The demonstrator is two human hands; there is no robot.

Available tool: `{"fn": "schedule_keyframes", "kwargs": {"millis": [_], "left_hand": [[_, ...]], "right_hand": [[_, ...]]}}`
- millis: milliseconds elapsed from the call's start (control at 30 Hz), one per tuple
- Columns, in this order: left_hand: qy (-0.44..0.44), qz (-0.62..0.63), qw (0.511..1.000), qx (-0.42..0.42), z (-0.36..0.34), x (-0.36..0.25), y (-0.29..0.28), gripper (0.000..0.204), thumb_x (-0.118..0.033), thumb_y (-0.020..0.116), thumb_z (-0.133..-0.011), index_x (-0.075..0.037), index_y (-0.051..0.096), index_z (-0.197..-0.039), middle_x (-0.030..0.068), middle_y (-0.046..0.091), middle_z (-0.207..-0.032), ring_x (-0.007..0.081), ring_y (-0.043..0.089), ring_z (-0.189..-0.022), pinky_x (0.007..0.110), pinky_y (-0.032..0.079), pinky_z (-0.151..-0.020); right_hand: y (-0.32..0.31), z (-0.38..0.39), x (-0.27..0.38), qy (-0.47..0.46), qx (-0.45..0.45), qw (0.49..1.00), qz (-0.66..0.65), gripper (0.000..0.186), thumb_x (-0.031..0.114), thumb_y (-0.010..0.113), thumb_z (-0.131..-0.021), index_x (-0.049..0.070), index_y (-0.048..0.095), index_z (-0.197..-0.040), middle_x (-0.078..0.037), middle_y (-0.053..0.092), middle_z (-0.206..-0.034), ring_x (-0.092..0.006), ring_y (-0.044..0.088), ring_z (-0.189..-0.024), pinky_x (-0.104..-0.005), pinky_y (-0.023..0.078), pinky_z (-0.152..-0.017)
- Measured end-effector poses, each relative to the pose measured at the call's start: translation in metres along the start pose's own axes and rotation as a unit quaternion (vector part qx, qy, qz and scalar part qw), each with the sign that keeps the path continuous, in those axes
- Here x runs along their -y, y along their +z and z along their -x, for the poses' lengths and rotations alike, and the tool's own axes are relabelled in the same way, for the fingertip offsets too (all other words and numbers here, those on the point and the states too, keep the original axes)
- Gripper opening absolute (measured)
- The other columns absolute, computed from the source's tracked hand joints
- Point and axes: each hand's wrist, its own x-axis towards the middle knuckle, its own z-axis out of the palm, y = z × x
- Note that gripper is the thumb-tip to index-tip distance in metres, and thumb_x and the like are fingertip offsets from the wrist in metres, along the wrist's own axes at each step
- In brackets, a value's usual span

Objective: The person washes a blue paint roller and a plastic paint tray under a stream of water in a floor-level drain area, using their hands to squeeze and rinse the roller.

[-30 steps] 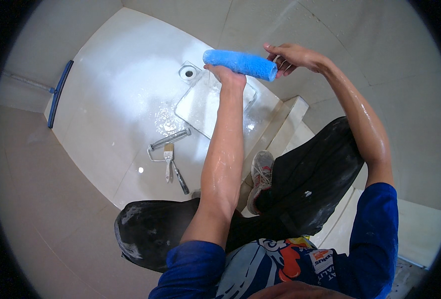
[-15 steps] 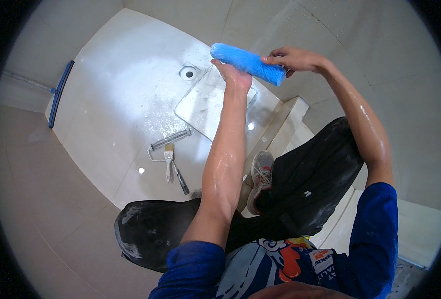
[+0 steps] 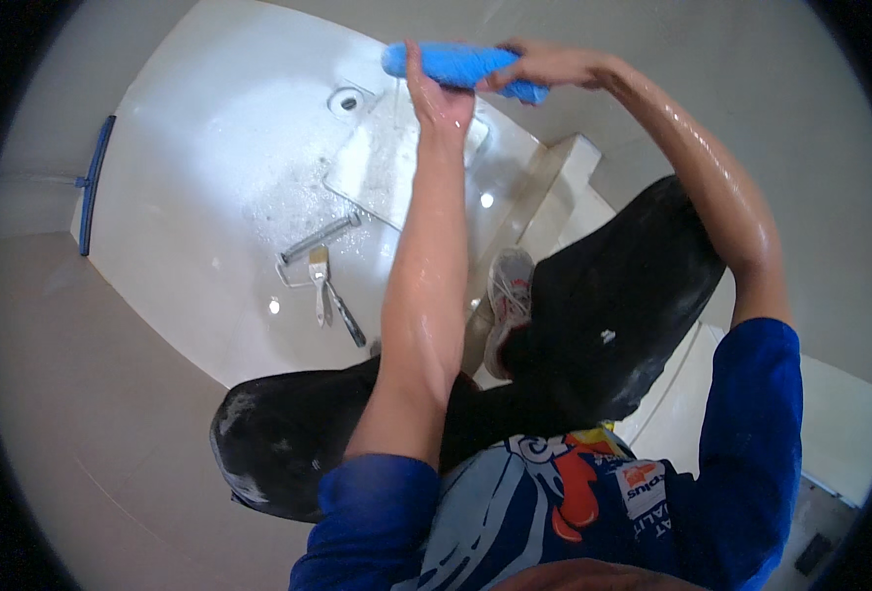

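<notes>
Over the wet floor (image 3: 199,148), out near the wall (image 3: 643,59), the blue roller cover (image 3: 455,65) is held up btwn the L hand (image 3: 443,101) and the R hand (image 3: 549,65). It goes side to side, w/ its R end a bit closer to the person. L hand has the middle and left part: thumb up on the near side, palm under it, prob. to take the weight. Its other fingers hide behind the blue fuzz, so can't tell how they curl. R hand is narrow on the other end, thumb on the near side, fingers mostly hid, prob. so that end won't tip. Two holds make sense b/c a long, soft, round thing could slip if wet.

Down on the floor, the roller frame (image 3: 320,239) lies w/ no cover on its bars, prob. down there b/c both hands are full. The paintbrush (image 3: 320,286) is right by it and looks to cross its bent wire, bristles away from the person. Both are close in, maybe for easy reach. The square panel (image 3: 362,177) is part hid by the L arm (image 3: 421,286); the round drain (image 3: 345,101) is just beside it. Way off L, the blue squeegee (image 3: 96,187) is along the floor's edge, maybe to be out of the way.
</notes>
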Motion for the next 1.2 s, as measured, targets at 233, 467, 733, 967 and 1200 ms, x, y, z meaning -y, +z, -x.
{"fn": "schedule_keyframes", "kwargs": {"millis": [233, 467, 733, 967, 1200], "left_hand": [[0.046, 0.077, 0.996, 0.026, -0.01, -0.025, -0.003, 0.06, -0.051, 0.076, -0.09, 0.0, 0.051, -0.109, 0.0121, 0.059, -0.101, 0.03, 0.065, -0.098, 0.056, 0.05, -0.111], [-0.074, -0.028, 0.996, -0.045, -0.061, -0.048, -0.041, 0.023, -0.025, 0.061, -0.093, -0.004, 0.059, -0.103, 0.012, 0.065, -0.086, 0.0301, 0.066, -0.092, 0.049, 0.054, -0.088], [0.035, -0.368, 0.927, -0.068, -0.065, -0.015, -0.054, 0.039, -0.033, 0.055, -0.098, -0.001, 0.058, -0.12, 0.0148, 0.065, -0.112, 0.0326, 0.065, -0.097, 0.049, 0.054, -0.091], [-0.01, -0.08, 0.97, -0.231, -0.06, 0.018, -0.026, 0.048, -0.03, 0.066, -0.095, 0.002, 0.053, -0.128, 0.0159, 0.063, -0.121, 0.03, 0.064, -0.102, 0.045, 0.054, -0.09], [-0.082, -0.074, 0.957, -0.267, -0.071, 0.016, -0.058, 0.044, -0.02, 0.071, -0.092, 0.001, 0.053, -0.127, 0.0192, 0.065, -0.117, 0.0333, 0.067, -0.098, 0.048, 0.055, -0.087]], "right_hand": [[0.009, 0.011, 0.011, -0.001, 0.014, 0.998, -0.065, 0.088, 0.059, 0.077, -0.079, -0.005, 0.056, -0.135, -0.011, 0.063, -0.096, -0.0162, 0.063, -0.078, -0.0291, 0.053, -0.069], [0.023, 0.017, 0.042, -0.026, 0.03, 0.999, 0.033, 0.054, 0.046, 0.074, -0.085, -0.002, 0.067, -0.109, -0.007, 0.064, -0.081, -0.0179, 0.064, -0.073, -0.0335, 0.052, -0.066], [0.032, 0.011, 0.029, -0.02, 0.022, 0.982, 0.188, 0.036, 0.034, 0.068, -0.093, -0.001, 0.065, -0.1, -0.013, 0.066, -0.076, -0.0222, 0.065, -0.064, -0.041, 0.053, -0.063], [0.034, 0.022, 0.019, 0.008, -0.004, 0.978, 0.211, 0.037, 0.029, 0.069, -0.093, -0.003, 0.061, -0.111, -0.019, 0.07, -0.081, -0.0319, 0.071, -0.069, -0.0455, 0.055, -0.069], [0.055, 0.032, 0.019, -0.093, -0.093, 0.89, 0.436, 0.034, 0.019, 0.071, -0.089, -0.005, 0.061, -0.112, -0.024, 0.072, -0.089, -0.0401, 0.073, -0.076, -0.0484, 0.058, -0.071]]}}
